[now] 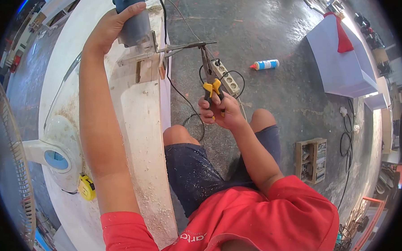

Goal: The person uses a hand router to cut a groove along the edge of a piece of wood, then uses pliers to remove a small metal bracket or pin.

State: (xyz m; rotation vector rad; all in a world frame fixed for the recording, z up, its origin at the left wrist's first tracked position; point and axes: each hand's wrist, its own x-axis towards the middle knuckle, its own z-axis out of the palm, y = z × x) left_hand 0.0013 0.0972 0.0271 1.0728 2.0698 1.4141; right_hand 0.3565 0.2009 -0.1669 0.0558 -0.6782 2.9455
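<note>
While a yellow tape measure (87, 188) lies by the L forearm (104, 121), prob. kept in reach, the R hand (226, 109) grasps long-nose pliers (209, 74), jaws at the free end of a metal guide arm (186, 46). L hand (110, 26) is wrapped round the trim router (137, 29) at the workbench (140, 132) edge, prob. bracing it; the overhang gives pliers access. Power strip (226, 78) on floor (268, 25) beyond, likely for reach; sealant cartridge (266, 64) farther off
</note>
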